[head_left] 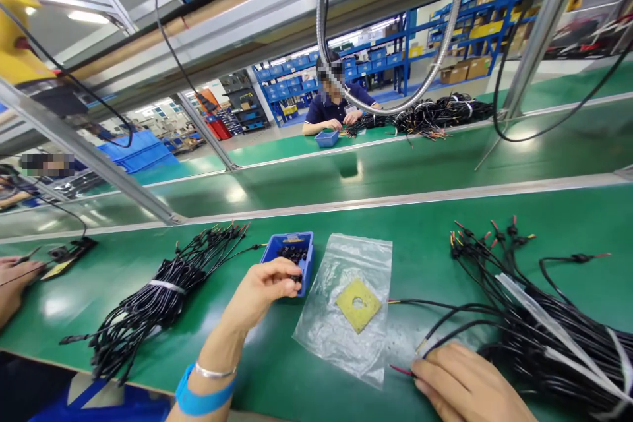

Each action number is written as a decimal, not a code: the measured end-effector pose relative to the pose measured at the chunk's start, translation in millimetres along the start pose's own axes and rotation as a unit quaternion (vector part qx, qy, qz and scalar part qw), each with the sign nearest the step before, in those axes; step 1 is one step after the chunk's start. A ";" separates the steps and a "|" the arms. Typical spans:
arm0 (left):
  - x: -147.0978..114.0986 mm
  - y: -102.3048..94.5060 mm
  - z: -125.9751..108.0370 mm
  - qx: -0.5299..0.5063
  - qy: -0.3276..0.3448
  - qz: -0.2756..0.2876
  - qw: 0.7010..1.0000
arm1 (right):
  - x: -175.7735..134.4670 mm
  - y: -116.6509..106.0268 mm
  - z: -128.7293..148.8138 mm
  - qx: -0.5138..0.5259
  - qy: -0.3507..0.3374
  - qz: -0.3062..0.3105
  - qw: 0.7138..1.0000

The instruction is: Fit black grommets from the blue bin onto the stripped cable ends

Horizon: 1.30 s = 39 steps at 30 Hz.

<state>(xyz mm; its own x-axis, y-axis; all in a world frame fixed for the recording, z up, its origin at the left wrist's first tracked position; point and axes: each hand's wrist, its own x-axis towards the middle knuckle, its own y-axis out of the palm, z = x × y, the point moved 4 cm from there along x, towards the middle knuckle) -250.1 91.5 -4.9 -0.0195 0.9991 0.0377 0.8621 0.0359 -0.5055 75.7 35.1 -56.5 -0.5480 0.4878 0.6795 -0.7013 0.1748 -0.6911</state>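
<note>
My left hand (267, 287), with a bracelet and a blue wristband (204, 395) on its wrist, is over the near edge of a blue bin (307, 271). Its thumb and fingers pinch a small black part (296, 279). More small black ring-like parts (293, 253) lie inside the bin. My right hand (467, 379) is closed around a black cable (406, 370) near its end, where red wire sticks out to the left. Between the hands, a yellow square pad (358, 305) with a hole at its middle rests on a clear plastic bag (341, 343).
A tied bundle of black cables (158, 297) lies on the left, another (548, 323) on the right. Another person's hand (17, 283) is at the far left. Across the bench a co-worker (336, 105) sits near more cables (440, 115). A flexible metal hose (440, 66) hangs overhead.
</note>
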 end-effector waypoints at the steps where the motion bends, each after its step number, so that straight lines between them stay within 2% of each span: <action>1: -4.0 4.2 -2.7 -0.020 -0.001 0.009 1.000 | -0.1 -0.1 0.1 0.004 0.004 -0.005 1.000; 5: -9.6 35.1 -14.6 -0.048 0.009 0.049 0.998 | 1.3 -3.0 0.5 0.023 0.018 -0.037 0.999; 8: -5.0 67.8 -26.9 0.065 0.087 0.073 0.991 | 2.3 -6.5 1.5 0.036 0.014 -0.066 0.997; 11: -0.5 100.5 -38.6 0.233 0.195 0.103 0.947 | 1.7 -6.9 1.6 0.048 0.021 -0.063 0.997; 14: 1.6 122.5 -44.8 0.307 0.252 0.146 0.906 | 0.1 -6.3 1.5 0.055 0.028 -0.056 0.996; 18: 0.4 135.1 -48.7 0.375 0.308 0.183 0.855 | -0.5 -5.4 2.0 0.056 0.032 -0.048 0.997; 21: 0.6 138.1 -48.0 0.400 0.323 0.181 0.839 | 0.1 -6.4 2.6 0.058 0.027 -0.054 0.997; 24: 1.6 139.5 -46.8 0.397 0.336 0.173 0.836 | -0.1 -8.0 2.0 0.063 0.027 -0.062 0.996; 28: -5.6 134.3 -46.7 0.352 0.339 0.140 0.861 | -1.9 -11.8 0.4 0.082 0.034 -0.092 0.992; 29: -10.8 132.0 -46.4 0.328 0.327 0.123 0.878 | -2.4 -13.2 -0.4 0.086 0.043 -0.104 0.990; 31: -24.4 128.0 -42.5 0.194 0.250 0.096 0.944 | -2.8 -16.1 -1.3 0.088 0.059 -0.124 0.987; 32: -32.1 127.7 -36.9 0.060 0.167 0.087 0.980 | -2.5 -17.4 -1.1 0.086 0.061 -0.130 0.986; 33: -41.2 130.8 -29.6 -0.102 0.069 0.083 0.989 | -1.9 -18.5 -0.7 0.084 0.061 -0.130 0.986; 34: -51.5 137.4 -22.8 -0.247 -0.023 0.077 0.966 | -1.0 -19.4 -0.2 0.084 0.059 -0.127 0.987; 36: -70.6 154.8 -15.5 -0.430 -0.141 0.052 0.890 | 0.7 -21.3 0.3 0.089 0.057 -0.117 0.988; 37: -77.6 163.0 -14.5 -0.476 -0.170 0.035 0.862 | 1.4 -22.0 0.2 0.093 0.059 -0.110 0.988; 39: -85.2 175.8 -15.4 -0.520 -0.191 0.001 0.833 | 2.0 -24.0 -0.2 0.100 0.060 -0.107 0.987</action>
<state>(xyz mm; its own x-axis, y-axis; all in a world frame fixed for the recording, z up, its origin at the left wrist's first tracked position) -89.1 12.3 -83.7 -0.0061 0.9405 -0.3397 0.8308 0.1938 0.5217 91.6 32.1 -38.6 -0.3273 0.5579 0.7626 -0.8780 0.1188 -0.4637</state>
